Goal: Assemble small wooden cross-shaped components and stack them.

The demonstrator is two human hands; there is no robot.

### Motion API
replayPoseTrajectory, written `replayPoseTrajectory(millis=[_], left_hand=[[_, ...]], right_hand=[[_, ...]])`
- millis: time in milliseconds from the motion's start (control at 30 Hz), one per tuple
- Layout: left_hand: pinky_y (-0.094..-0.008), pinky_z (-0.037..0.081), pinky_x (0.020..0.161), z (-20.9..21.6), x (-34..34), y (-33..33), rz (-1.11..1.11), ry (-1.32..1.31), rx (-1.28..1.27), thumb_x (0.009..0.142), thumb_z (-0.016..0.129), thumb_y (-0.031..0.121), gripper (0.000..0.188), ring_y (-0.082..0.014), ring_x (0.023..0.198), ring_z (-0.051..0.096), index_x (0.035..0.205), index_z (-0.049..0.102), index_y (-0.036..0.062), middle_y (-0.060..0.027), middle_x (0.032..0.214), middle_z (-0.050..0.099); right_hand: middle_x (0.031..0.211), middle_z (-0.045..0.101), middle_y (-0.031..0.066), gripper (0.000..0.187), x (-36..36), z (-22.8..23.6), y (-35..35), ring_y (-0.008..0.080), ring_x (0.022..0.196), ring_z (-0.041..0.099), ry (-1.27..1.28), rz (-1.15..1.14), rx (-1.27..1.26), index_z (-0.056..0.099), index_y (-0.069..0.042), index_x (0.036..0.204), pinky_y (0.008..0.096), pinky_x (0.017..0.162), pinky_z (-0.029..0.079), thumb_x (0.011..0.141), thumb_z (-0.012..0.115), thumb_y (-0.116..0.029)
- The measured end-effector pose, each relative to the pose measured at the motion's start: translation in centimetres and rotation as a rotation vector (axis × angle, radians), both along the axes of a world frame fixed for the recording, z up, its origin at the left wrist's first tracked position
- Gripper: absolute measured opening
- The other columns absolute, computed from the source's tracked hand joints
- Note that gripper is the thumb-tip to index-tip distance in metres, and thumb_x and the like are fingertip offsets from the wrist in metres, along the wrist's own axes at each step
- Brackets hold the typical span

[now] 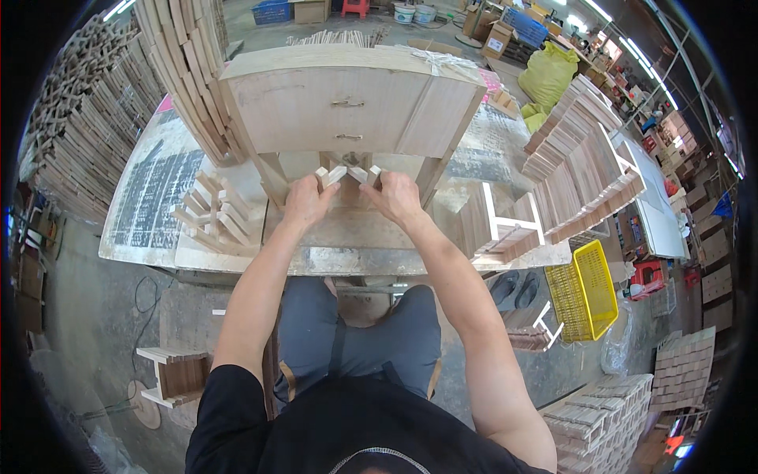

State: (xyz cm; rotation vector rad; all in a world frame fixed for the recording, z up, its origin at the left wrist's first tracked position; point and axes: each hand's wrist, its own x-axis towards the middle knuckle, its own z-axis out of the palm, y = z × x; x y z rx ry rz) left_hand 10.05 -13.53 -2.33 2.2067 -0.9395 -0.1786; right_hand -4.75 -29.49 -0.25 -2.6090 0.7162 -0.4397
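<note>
A small light wooden cabinet (347, 99) with two drawers and metal pulls stands on the workbench (158, 205) in front of me. Under its bottom edge, between its legs, my left hand (306, 199) grips a short pale wooden block (332, 175). My right hand (395, 197) holds another short wooden block (369, 174) beside it. The two blocks nearly meet at the middle. Both fists are closed around the pieces, just below the cabinet's lower rail.
A loose pile of short wooden pieces (212, 215) lies left on the bench. Stacked wooden slats (180, 63) lean at back left, more wooden parts (580, 170) at right. A yellow plastic crate (588, 288) sits on the floor right; small wooden frames (174, 371) lie lower left.
</note>
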Motion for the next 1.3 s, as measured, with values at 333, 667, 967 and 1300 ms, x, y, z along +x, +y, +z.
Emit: replayPoseTrajectory(millis=[333,667,967,1300], left_hand=[[-0.0492,0.052,0.08,-0.3,-2.0,0.7,0.006,0.045,-0.15,0.087,0.073,0.04,0.043,-0.0437,0.094,0.067,0.102,0.071,-0.0006,-0.0245,0.095,0.071],[-0.0341,0.053,0.057,2.4,-5.2,13.6,-0.203,0.305,-0.403,0.095,0.068,0.028,0.031,-0.0216,0.065,0.07,0.089,0.069,-0.0021,-0.0111,0.075,0.072],[-0.0329,0.057,0.054,6.4,-4.8,25.1,-0.086,1.155,-0.855,0.101,0.062,0.024,0.027,-0.0195,0.062,0.068,0.101,0.067,-0.0023,-0.0095,0.073,0.066],[-0.0439,0.053,0.091,-4.5,5.6,24.3,0.648,-0.228,-0.431,0.067,0.087,0.033,0.079,-0.0373,0.103,0.067,0.128,0.054,-0.0042,-0.0214,0.107,0.069]], right_hand=[[0.084,0.072,0.022,0.044,-1.2,0.1,0.4,0.0386,0.085,0.07,0.034,-0.008,0.005,0.075,0.0,0.085,0.0473,0.079,0.055,0.084,0.074,-0.044],[0.109,0.067,0.0191,0.034,-12.0,6.2,5.2,0.0358,0.09,0.065,-0.214,0.519,0.801,0.067,0.004,0.116,0.0399,0.084,0.053,0.084,0.065,-0.008],[0.117,0.067,0.0127,0.049,-3.6,7.7,14.4,0.0319,0.096,0.064,-0.547,0.887,-0.45,0.07,-0.005,0.116,0.0388,0.079,0.056,0.068,0.076,0.003],[0.097,0.07,0.0077,0.02,13.5,11.0,17.4,0.0151,0.081,0.063,-0.445,0.761,0.456,0.064,-0.003,0.115,0.0312,0.075,0.052,0.096,0.068,-0.009]])
